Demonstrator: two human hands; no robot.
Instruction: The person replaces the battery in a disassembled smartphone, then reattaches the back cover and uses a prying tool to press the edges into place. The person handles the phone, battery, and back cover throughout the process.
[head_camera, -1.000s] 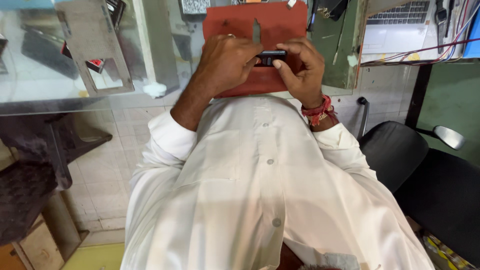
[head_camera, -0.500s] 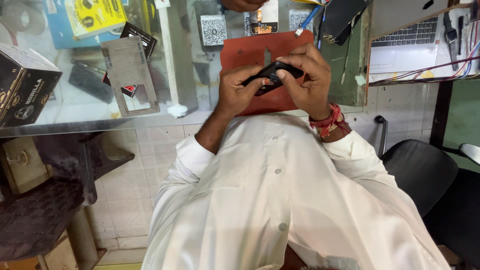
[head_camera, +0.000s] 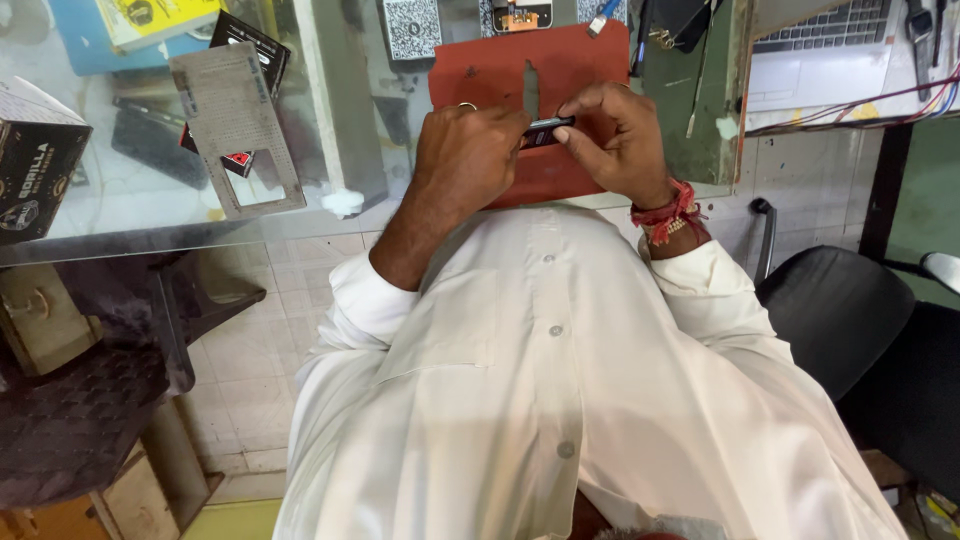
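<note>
While I sit at the counter, these items are arranged as follows, largest first.

Glass counter (head_camera: 150, 215): it carries the work area; a perforated grey card (head_camera: 235, 130) lies well apart to my left.
Laptop (head_camera: 830, 35): it sits at the far right, clear of my hands.
Red mat (head_camera: 500, 75): it lies flat on the counter directly under both hands. I judge it best to keep the work above it, so any dropped part lands there.
Left hand (head_camera: 465, 160): it is closed around the left end of the slim black device, fingers curled, a ring showing.
Right hand (head_camera: 615, 135): its fingertips pinch the right end narrowly; red threads circle the wrist.
Slim black device (head_camera: 547, 127): it is held level between both hands, just above the mat. I judge a steady left-hand brace and light right-hand pressure suit it best.
</note>
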